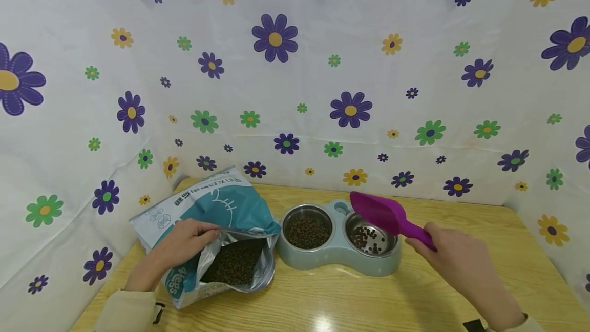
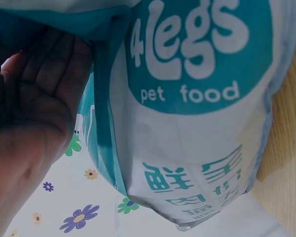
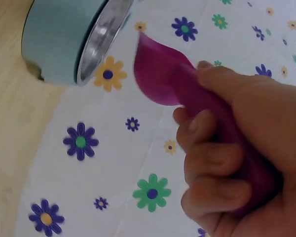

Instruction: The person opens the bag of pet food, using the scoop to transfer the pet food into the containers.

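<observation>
My right hand (image 1: 465,265) grips the handle of a magenta scoop (image 1: 378,211), fingers curled round it in the right wrist view. The scoop's blade hangs tilted over the right steel bowl (image 1: 395,246), where a few brown kibbles (image 1: 366,240) lie scattered. More kibble (image 1: 308,232) covers the bottom of the left bowl (image 1: 285,216). At the left, my left hand (image 1: 186,242) holds the upper rim of a teal and white pet food bag (image 1: 239,199). The bag lies on its side with its mouth open, kibble visible inside. In the left wrist view, the bag's fold hides the fingertips.
Both bowls sit in a pale green double stand (image 1: 318,260) right of the bag mouth. Everything rests on a wooden table (image 1: 341,301). A white flowered sheet (image 1: 304,76) rises behind the table and along both sides.
</observation>
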Demonstrator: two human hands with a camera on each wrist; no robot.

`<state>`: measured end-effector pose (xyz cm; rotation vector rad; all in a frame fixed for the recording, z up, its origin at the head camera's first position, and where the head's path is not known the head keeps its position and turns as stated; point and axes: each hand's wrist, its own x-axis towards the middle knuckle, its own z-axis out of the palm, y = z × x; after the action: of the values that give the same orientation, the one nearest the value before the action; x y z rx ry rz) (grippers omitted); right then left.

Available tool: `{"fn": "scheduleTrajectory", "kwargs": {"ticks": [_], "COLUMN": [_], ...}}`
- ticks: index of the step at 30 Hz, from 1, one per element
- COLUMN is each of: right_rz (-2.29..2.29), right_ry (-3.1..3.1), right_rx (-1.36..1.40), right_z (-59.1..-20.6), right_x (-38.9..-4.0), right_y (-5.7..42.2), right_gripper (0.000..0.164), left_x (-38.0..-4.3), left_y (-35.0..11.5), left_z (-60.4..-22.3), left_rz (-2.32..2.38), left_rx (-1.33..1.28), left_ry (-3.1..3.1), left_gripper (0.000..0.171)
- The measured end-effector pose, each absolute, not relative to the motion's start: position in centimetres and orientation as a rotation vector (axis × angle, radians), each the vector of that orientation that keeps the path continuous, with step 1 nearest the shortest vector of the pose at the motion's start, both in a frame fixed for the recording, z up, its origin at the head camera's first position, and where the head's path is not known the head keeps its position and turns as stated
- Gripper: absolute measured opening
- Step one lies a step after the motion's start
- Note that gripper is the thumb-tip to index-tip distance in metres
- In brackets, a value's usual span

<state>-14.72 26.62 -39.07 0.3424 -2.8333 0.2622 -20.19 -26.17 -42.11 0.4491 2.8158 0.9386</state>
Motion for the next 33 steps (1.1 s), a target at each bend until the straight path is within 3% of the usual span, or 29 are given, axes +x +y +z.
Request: {"fn": "scheduleTrajectory", "kwargs": {"ticks": [7, 14, 33], "right_rz": [0.881, 1.248, 1.203], "right_ry": [-3.057, -3.05, -3.039], "right_rx": [0.347, 0.635, 0.82], "right_z": [-38.9, -40.2, -42.0], "right_x": [-14.4, -13.9, -13.4], "right_y": [25.4, 23.0, 15.8], "right_gripper": [0.036, 0.03, 0.037], "left_x": [-20.4, -20.3, -20.4], "left_y": [-26.2, -26.2, -26.1], "left_z": [-42.1, -42.2, -42.2], "left_rz": [0.921, 0.932, 0.91], "left_rx": [0.439, 0.433, 0.446], "left_ry": [2.824, 2.81, 2.826], "left_gripper": [0.033, 0.033, 0.033]}}
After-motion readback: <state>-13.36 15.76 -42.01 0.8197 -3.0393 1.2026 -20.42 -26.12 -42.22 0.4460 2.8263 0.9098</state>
